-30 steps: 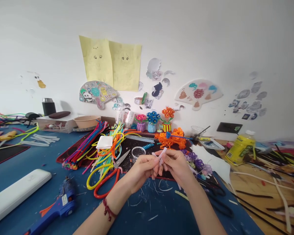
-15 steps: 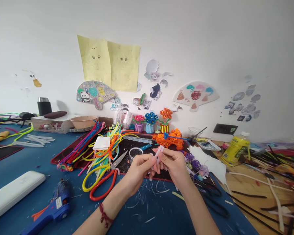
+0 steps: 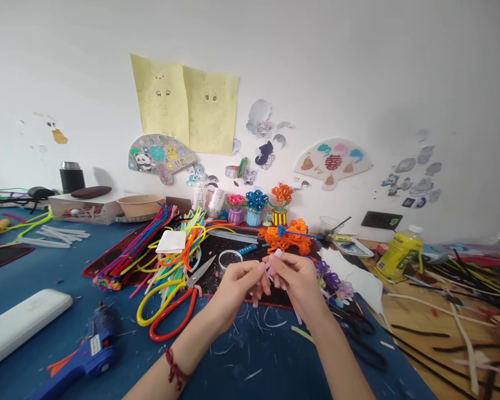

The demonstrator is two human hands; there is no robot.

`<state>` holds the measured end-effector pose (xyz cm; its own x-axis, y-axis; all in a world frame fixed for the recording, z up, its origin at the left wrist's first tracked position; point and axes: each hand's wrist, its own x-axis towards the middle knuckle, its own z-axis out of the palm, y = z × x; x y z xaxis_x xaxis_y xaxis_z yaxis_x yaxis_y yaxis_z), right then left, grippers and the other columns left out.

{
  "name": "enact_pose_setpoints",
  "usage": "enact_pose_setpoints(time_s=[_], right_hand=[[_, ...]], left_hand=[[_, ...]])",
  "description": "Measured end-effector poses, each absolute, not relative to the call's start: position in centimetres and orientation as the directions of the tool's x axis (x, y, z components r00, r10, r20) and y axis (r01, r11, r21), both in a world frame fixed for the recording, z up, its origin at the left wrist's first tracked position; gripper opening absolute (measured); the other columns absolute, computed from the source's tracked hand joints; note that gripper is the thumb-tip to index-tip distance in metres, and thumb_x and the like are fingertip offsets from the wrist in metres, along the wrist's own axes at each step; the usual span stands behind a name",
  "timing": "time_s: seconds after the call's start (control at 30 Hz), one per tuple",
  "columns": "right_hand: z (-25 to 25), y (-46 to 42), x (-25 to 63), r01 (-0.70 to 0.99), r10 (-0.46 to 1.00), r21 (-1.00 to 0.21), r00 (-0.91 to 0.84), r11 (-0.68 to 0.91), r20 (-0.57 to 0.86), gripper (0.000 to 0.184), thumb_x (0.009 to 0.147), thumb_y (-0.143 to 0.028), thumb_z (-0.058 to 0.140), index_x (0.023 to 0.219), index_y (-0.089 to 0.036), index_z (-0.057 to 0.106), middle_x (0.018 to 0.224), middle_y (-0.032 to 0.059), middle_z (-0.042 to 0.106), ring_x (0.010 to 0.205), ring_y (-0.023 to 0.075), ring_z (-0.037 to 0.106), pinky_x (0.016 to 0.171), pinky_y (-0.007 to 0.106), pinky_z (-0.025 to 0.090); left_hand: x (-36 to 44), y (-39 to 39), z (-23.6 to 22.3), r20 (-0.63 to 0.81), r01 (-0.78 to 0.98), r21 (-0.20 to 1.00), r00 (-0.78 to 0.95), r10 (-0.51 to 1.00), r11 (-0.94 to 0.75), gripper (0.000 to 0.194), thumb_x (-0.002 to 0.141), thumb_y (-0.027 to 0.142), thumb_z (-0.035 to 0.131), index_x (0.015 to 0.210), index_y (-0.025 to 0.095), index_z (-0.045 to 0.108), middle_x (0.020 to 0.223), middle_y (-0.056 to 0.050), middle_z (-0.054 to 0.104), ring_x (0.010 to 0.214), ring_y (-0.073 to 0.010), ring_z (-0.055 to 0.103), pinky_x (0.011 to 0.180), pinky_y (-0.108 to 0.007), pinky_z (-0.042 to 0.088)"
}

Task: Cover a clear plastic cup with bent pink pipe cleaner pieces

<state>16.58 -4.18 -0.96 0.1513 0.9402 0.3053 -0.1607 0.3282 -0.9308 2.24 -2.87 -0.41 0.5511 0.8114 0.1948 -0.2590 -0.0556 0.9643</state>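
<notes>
My left hand [image 3: 242, 282] and my right hand [image 3: 296, 276] meet over the near edge of the dark mat, fingertips almost touching. Between them is a pale lilac pipe cleaner [image 3: 278, 253], bent, pinched by thumb and fingers on both sides; most of it is hidden behind the fingers. One pale end pokes up above my right thumb, and another hangs below. Left of my hands lie scissors [image 3: 166, 322] with yellow and red handles. A clear tape roll [image 3: 230, 259] sits just beyond my left hand. Purple pipe-cleaner flowers [image 3: 333, 280] lie beside my right wrist.
Bundled colourful pipe cleaners [image 3: 139, 244] fill the mat's left side. A blue glue gun [image 3: 94, 353] and a white case [image 3: 29, 322] lie at left. Orange pipe-cleaner flowers [image 3: 289, 238] and small flower pots [image 3: 255, 216] stand behind. A yellow bottle [image 3: 400, 255] stands at right.
The lilac pipe cleaner has been turned between my fingertips, and less of its upper end shows now. Both hands keep their pinch. The view has shifted slightly right.
</notes>
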Motion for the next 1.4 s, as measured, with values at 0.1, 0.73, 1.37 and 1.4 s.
enact_pose_setpoints(time_s=[0.1,0.73,1.37,1.4], right_hand=[[-0.9,-4.1,16.5,-0.159,0.915,-0.921,0.258,0.356,0.309,0.03,0.071,-0.043,0.075,0.061,-0.015,0.069,0.046,-0.0014,0.052,0.041,0.0078,0.04,0.039,0.022,0.027],[-1.4,-4.0,15.3,-0.054,0.909,-0.941,0.282,0.334,0.307,0.037,0.073,-0.044,0.073,0.053,-0.015,0.061,0.042,-0.0014,0.05,0.038,0.0067,0.038,0.039,0.022,0.027],[-2.1,-3.6,15.7,-0.091,0.905,-0.931,0.285,0.355,0.317,0.031,0.074,-0.04,0.074,0.061,-0.013,0.067,0.048,-0.0005,0.057,0.04,0.0057,0.044,0.04,0.018,0.034],[-2.1,-3.5,15.8,-0.092,0.904,-0.93,0.286,0.355,0.317,0.032,0.074,-0.04,0.074,0.059,-0.013,0.067,0.047,-0.0002,0.057,0.04,0.0057,0.045,0.041,0.018,0.034]], left_hand=[[2.4,-2.7,-0.7,0.295,-0.137,0.955,0.43,0.853,-0.262,0.028,0.085,0.044,0.056,0.078,0.017,0.059,0.067,-0.001,0.058,0.051,-0.0106,0.047,0.05,-0.022,0.038],[1.7,-2.7,-2.8,0.711,0.634,0.031,0.529,0.463,-0.773,0.02,0.091,0.009,0.042,0.088,0.015,0.06,0.068,-0.005,0.061,0.056,-0.0169,0.053,0.05,-0.027,0.029],[1.6,-3.2,-1.4,0.474,0.716,0.008,0.612,0.633,-0.698,0.015,0.088,0.003,0.042,0.091,0.015,0.051,0.079,-0.005,0.063,0.066,-0.0177,0.063,0.058,-0.027,0.051],[1.7,-3.3,-1.3,0.453,0.724,0.008,0.612,0.648,-0.69,0.016,0.088,0.002,0.041,0.089,0.015,0.05,0.079,-0.005,0.063,0.067,-0.0178,0.063,0.059,-0.028,0.052]])
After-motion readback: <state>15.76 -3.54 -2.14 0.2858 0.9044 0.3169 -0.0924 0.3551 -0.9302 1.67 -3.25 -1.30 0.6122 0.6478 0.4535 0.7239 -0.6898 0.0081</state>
